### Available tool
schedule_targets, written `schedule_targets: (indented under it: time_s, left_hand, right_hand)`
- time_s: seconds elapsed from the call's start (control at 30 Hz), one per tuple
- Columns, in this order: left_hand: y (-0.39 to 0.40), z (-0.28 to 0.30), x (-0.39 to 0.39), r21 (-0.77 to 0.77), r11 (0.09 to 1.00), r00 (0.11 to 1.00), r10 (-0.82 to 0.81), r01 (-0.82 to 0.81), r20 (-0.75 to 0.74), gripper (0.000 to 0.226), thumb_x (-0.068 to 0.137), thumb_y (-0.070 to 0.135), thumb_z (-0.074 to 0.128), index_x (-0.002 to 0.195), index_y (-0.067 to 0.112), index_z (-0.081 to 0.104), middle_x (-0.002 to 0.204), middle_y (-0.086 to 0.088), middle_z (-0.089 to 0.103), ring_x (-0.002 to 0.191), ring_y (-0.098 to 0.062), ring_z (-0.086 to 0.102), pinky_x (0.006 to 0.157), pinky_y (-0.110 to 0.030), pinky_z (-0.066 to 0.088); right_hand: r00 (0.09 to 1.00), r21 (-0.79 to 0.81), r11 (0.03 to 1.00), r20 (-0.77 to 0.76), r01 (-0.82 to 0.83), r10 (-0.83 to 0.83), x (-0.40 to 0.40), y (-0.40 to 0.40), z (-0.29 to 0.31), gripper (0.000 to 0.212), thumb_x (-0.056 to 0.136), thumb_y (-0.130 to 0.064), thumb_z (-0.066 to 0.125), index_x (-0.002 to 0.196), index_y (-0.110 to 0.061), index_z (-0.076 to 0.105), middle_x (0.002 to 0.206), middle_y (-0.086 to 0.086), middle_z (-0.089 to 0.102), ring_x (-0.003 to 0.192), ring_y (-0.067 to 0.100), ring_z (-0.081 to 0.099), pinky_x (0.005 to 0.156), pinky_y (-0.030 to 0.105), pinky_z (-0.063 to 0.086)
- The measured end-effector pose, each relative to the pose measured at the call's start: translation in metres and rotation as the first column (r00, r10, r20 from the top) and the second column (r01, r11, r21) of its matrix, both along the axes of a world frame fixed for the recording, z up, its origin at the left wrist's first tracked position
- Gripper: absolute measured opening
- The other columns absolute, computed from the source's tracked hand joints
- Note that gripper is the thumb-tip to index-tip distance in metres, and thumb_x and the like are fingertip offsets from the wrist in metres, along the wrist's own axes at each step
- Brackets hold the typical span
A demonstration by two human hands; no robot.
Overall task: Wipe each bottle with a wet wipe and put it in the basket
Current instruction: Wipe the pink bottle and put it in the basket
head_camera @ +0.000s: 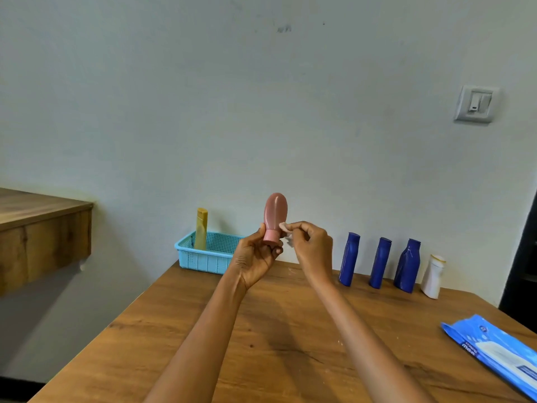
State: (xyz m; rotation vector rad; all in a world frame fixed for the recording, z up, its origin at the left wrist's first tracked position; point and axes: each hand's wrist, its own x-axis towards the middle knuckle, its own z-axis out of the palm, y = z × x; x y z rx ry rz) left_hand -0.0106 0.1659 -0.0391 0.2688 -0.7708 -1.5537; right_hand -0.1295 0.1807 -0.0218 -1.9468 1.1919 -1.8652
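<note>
Left hand [255, 257] grips pink bottle [275, 215] by cap, raised over desk [290, 344], exposing body. Right hand [311, 245] pinches wipe [283, 228] at neck. Basket [209, 254] close by, yellow bottle [201, 228] already inside.

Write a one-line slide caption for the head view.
Left hand holds pink bottle cap-down; right hand wipes it with wet wipe.

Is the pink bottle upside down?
Yes. The pink bottle is held cap down: the left hand grips its cap end, its rounded base pointing up.
</note>
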Motion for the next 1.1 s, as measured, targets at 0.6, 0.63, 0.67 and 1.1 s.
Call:
schedule_targets:
  time_s: [0.6,0.63,0.67,1.1]
  left_hand:
    - [-0.005,0.001,-0.011,-0.098,0.979,0.941,0.200,-0.180,0.274,0.017,0.094,0.017,0.051,0.095,0.009,0.066,0.070,0.000,0.066,0.067,-0.011,0.060,0.064,-0.021,0.053]
    - [-0.004,0.000,-0.011,-0.090,0.979,0.940,0.200,-0.182,0.277,0.017,0.094,0.017,0.052,0.095,0.009,0.066,0.069,0.000,0.066,0.067,-0.011,0.060,0.065,-0.021,0.053]
    - [-0.003,0.000,-0.011,-0.076,0.981,0.941,0.195,-0.181,0.277,0.016,0.094,0.018,0.053,0.096,0.008,0.066,0.071,-0.001,0.066,0.067,-0.011,0.059,0.065,-0.021,0.053]
    - [-0.008,0.006,-0.025,-0.251,0.919,0.822,0.386,-0.303,0.419,0.045,0.083,0.016,0.067,0.127,0.010,0.057,0.093,-0.004,0.070,0.083,-0.013,0.065,0.080,-0.026,0.051]
  right_hand:
    - [0.933,-0.137,0.976,-0.296,0.171,-0.205,0.003,-0.005,0.012,0.023,0.092,-0.017,0.053,0.103,-0.012,0.072,0.101,0.006,0.071,0.087,0.015,0.064,0.072,0.020,0.051]
    - [0.937,-0.107,0.980,-0.292,0.169,-0.193,0.002,-0.006,0.012,0.022,0.092,-0.016,0.052,0.097,-0.010,0.073,0.096,0.006,0.072,0.081,0.015,0.065,0.068,0.020,0.052]
    - [0.941,-0.075,0.983,-0.285,0.167,-0.182,-0.001,-0.006,0.013,0.022,0.092,-0.015,0.052,0.091,-0.008,0.073,0.091,0.006,0.073,0.074,0.014,0.065,0.062,0.018,0.050]
    - [0.988,0.115,0.990,0.137,-0.087,0.071,-0.016,-0.015,0.006,0.037,0.090,-0.026,0.061,0.124,-0.014,0.060,0.118,0.005,0.065,0.101,0.018,0.063,0.081,0.026,0.055]
